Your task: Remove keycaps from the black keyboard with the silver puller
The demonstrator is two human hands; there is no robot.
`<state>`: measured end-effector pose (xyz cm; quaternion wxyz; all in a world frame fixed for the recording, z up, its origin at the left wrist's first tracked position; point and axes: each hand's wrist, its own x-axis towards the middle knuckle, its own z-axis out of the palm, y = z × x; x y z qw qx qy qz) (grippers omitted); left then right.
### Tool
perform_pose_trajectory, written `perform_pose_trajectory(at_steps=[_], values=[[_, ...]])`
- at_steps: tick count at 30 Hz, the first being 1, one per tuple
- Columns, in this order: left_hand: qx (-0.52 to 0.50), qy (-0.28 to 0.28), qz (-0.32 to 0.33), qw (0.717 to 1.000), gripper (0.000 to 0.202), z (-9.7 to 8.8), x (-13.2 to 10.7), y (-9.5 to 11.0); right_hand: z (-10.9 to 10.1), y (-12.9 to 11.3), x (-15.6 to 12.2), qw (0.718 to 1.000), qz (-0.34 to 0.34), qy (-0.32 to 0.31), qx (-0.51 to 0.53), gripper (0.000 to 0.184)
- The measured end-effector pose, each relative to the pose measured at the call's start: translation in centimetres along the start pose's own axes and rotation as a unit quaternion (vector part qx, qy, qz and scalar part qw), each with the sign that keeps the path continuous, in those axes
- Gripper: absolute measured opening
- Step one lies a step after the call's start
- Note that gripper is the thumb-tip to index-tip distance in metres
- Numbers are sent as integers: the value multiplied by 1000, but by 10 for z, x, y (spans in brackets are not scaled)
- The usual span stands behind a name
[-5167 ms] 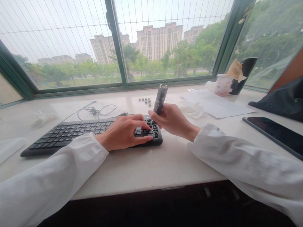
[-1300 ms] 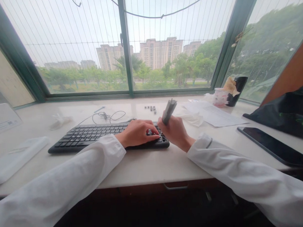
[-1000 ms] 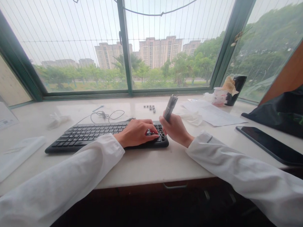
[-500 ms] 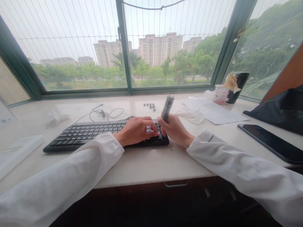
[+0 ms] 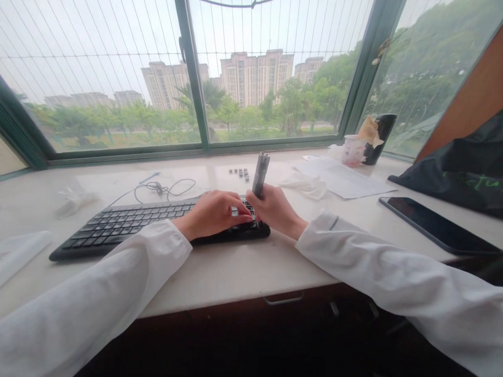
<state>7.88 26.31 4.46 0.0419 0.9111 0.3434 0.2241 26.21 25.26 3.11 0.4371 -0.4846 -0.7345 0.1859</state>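
A black keyboard (image 5: 122, 222) lies on the white worktop, its right end under both hands. My right hand (image 5: 277, 210) is wrapped round a dark grey tool (image 5: 261, 175) that looks like a multi-tool, standing nearly upright; its lower end reaches down to the number pad. My left hand (image 5: 213, 212) rests over the right part of the keyboard, thumb and forefinger brought together at the keys; whatever is between the fingertips is too small to make out. Behind the keyboard several loose keycaps (image 5: 240, 173) sit in rows on the worktop.
A cable (image 5: 164, 190) coils behind the keyboard. At left are a crumpled plastic bag (image 5: 75, 201) and a white box (image 5: 13, 257). To the right lie a tissue (image 5: 305, 185), a paper sheet (image 5: 346, 181), a phone (image 5: 435, 225), a cup (image 5: 354, 151) and a black bag (image 5: 462, 174).
The whole scene has shifted left in view as the head turned slightly right. Both hands keep their places at the number pad, and the tool stays in my right hand.
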Motion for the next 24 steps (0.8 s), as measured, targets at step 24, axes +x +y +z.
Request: perform_pose_trajectory(at_steps=[24], values=[[-1, -12, 16, 1000, 21, -3, -1, 3, 4, 5, -4, 987, -145, 7, -66, 20]])
